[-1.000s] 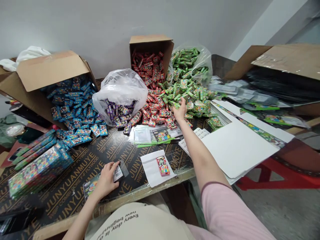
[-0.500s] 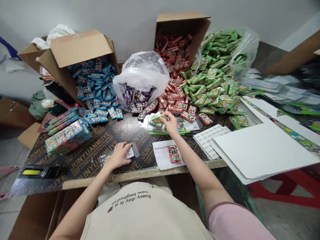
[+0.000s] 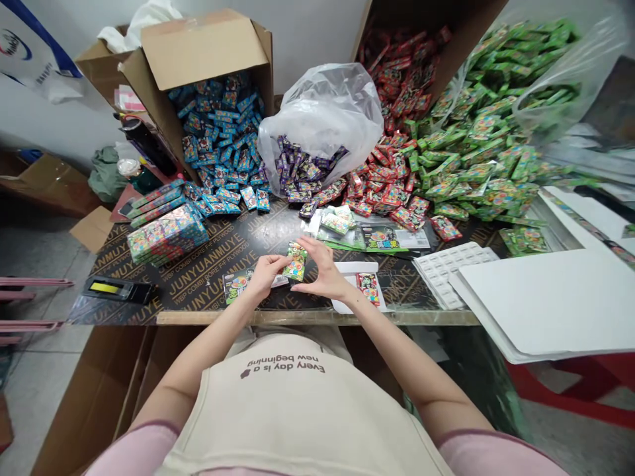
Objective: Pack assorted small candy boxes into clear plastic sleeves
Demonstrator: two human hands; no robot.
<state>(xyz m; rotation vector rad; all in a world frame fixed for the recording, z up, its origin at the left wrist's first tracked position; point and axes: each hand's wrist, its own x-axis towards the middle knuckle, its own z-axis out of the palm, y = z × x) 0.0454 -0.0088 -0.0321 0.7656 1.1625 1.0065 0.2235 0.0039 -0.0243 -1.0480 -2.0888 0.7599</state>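
Note:
My left hand (image 3: 268,276) pinches a small green printed packet (image 3: 296,262) by its left side, above the table near the front edge. Close by on the right is my right hand (image 3: 325,270), its thumb and fingers spread apart around the packet's right side; whether a fingertip touches it I cannot tell. Under and beside my left wrist lies a dark printed pouch (image 3: 237,285), partly covered. A red packet (image 3: 367,288) rests on a white paper (image 3: 342,305), partly behind my right forearm. Beyond my hands are flat green-edged pouches (image 3: 380,238) with another green packet (image 3: 338,220) on top.
Blue packets (image 3: 223,149) spill from a carton (image 3: 203,49); purple ones (image 3: 302,168) sit in a clear bag (image 3: 327,99). Red packets (image 3: 397,86) and green packets (image 3: 496,139) are heaped behind. White sheets (image 3: 540,304) overhang on the right; a tape dispenser (image 3: 119,289) lies left.
My right hand has come back toward me from the flat pouches. My left hand has lifted off the dark pouch and now holds a green packet. The camera view has shifted.

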